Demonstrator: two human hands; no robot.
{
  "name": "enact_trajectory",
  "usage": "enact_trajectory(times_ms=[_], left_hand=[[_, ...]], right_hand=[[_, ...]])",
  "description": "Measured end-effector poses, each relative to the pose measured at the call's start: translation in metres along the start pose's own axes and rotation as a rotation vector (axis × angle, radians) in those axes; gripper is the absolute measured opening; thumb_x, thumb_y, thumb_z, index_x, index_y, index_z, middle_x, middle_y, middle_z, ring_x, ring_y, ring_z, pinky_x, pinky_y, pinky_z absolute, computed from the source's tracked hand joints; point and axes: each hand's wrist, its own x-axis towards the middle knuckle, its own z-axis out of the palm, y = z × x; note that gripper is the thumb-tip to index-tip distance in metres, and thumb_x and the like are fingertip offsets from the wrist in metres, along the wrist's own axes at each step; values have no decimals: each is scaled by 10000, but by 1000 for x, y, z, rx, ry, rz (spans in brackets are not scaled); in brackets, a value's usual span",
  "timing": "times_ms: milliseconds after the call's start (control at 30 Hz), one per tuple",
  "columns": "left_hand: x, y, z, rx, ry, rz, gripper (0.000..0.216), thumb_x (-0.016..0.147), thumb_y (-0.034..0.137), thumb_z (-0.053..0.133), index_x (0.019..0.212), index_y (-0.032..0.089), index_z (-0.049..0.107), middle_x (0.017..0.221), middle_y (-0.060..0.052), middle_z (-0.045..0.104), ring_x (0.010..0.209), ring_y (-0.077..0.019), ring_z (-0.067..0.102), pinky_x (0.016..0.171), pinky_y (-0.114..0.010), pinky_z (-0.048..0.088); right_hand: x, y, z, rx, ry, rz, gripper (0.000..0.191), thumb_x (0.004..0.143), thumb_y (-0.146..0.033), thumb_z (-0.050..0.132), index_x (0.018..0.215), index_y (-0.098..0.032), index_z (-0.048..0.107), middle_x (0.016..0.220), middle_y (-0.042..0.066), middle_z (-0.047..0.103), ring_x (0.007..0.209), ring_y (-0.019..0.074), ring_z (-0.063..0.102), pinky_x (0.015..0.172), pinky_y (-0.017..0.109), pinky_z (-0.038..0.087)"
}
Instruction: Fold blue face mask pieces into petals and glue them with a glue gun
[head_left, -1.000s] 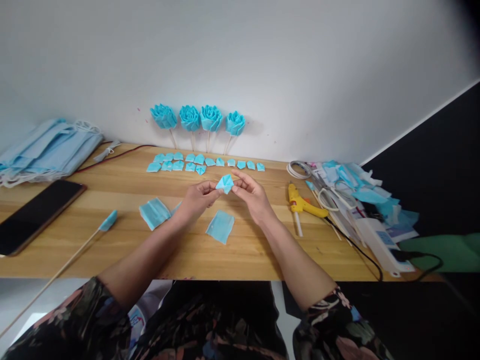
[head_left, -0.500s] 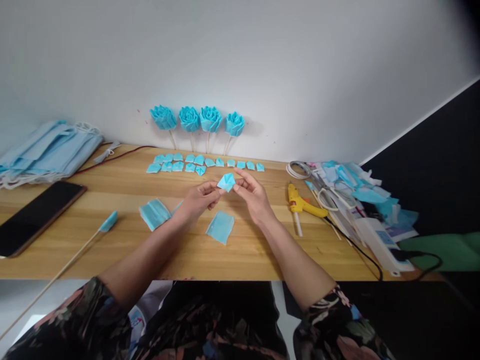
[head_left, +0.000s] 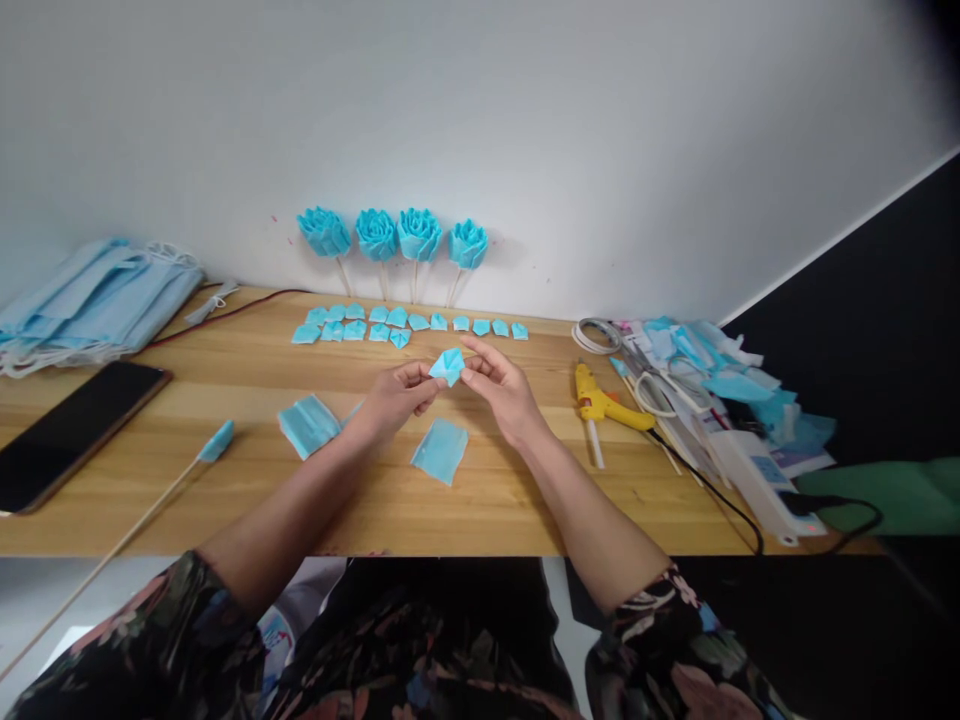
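Note:
A small folded blue petal (head_left: 448, 366), cut from mask-like fabric, is pinched between both hands above the wooden table. My left hand (head_left: 399, 396) grips its left corner with thumb and fingers. On its right side, my right hand (head_left: 504, 388) pinches it too, index finger raised along the top. Below the hands lies a flat blue fabric square (head_left: 441, 450). More blue squares (head_left: 309, 426) rest left of my left forearm, which partly hides one. Beyond the hands, folded petals (head_left: 379, 332) are laid out in rows.
Several blue fabric roses (head_left: 376, 235) on sticks lean against the wall. To the left are face masks (head_left: 97, 295), a phone (head_left: 79, 430) and a blue-tipped stick (head_left: 161, 495). On the right sit a yellow glue gun (head_left: 600, 400), scissors (head_left: 660, 392), tape (head_left: 596, 336), a power strip (head_left: 765, 490) and fabric scraps (head_left: 712, 365).
Both hands have shifted very slightly left with the petal, which is tilted a little differently. Things on the table stay where they were; the view has moved slightly.

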Motion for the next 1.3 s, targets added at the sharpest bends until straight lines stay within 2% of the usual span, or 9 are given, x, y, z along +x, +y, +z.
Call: enact_trajectory(times_ms=[200,333,400,500,600,700,1033,1200,1300], left_hand=[[2,-3,-3,-90,84,28,370,719,372,735,1009,152,666,579,46,520,509,-80,416,506,-228,316],[4,-3,-7,-149,168,71,305,752,382,716,941,150,653,576,49,502,512,-77,409,509,-222,317],[5,-2,-10,-159,204,99,255,766,383,703,855,155,631,564,50,491,503,-73,397,504,-221,308],[6,0,-11,-181,233,99,219,766,358,691,798,159,606,546,50,481,490,-75,391,497,-224,302],[6,1,-11,-205,238,84,212,781,353,662,842,154,620,539,49,475,485,-82,393,490,-227,300],[6,1,-9,-205,227,85,225,795,374,640,848,156,623,538,45,477,483,-88,405,486,-229,305],[11,-4,-12,-204,254,111,241,746,367,657,836,148,610,524,55,477,469,-75,381,472,-212,289],[11,-3,-12,-203,242,101,257,719,366,661,840,145,614,531,57,480,477,-76,391,483,-214,297],[10,-3,-11,-199,232,107,274,711,389,661,834,151,608,531,58,479,474,-79,391,481,-218,291]], right_hand=[[11,1,-23,19,209,-74,538,729,-398,701,1239,-245,622,973,24,669,903,165,615,884,326,486],[27,13,-30,-148,255,-8,533,788,-406,639,1275,-194,596,827,12,647,783,163,613,806,325,490],[39,15,-31,-361,229,24,496,851,-391,575,1296,-173,584,824,30,663,790,187,624,807,348,487],[48,6,-36,-803,173,-18,422,908,-264,492,1306,-157,584,1049,112,705,1005,249,625,935,407,451],[35,-6,-45,-1116,36,-192,450,936,-166,391,1357,-159,547,1292,144,634,1195,275,551,1038,435,390],[10,-6,-47,-1268,-144,-211,503,921,-95,358,1401,-132,501,1357,149,599,1235,259,533,1051,410,386],[-21,10,-16,-1497,-257,-186,493,954,-90,369,1412,-214,503,1501,99,476,1361,275,452,1050,452,397],[-49,-9,-45,-1467,-398,-204,579,890,-3,411,1351,-313,575,1470,41,519,1350,241,490,1063,453,400],[-59,-17,-66,-1372,-381,-147,587,852,19,410,1264,-323,651,1415,1,577,1308,206,541,1063,396,426]])
